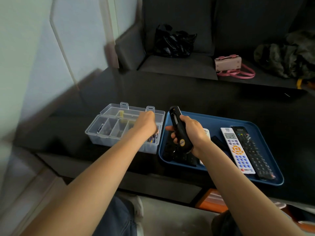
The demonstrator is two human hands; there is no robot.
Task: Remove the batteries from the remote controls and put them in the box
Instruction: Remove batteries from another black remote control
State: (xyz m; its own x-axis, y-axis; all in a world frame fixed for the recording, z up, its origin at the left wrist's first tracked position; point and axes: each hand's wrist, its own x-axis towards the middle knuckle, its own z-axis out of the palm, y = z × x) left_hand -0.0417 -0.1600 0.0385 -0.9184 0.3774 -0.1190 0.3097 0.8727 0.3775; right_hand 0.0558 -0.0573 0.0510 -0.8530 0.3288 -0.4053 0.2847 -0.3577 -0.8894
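Dim room, dark grey sofa (179, 48) at the back carrying a black plastic bag (173, 41), a pink handbag (228, 64) and a furry dark bundle (286, 53). In front, a black glossy table (119, 92). On it, right, a blue tray (272, 178) with a white remote (237, 149) and a long black remote (252, 150) side by side, more dark remotes near its left end. Just left of the tray, a clear compartment box (105, 132), lid open, batteries (152, 138) in its right end, another in the leftmost cell. Right hand (190, 132) wrapped around a black remote (177, 126), tilted up above the tray. Left hand (146, 123) over the box's right compartments, fingers curled downward; contents of that grip: cannot tell.
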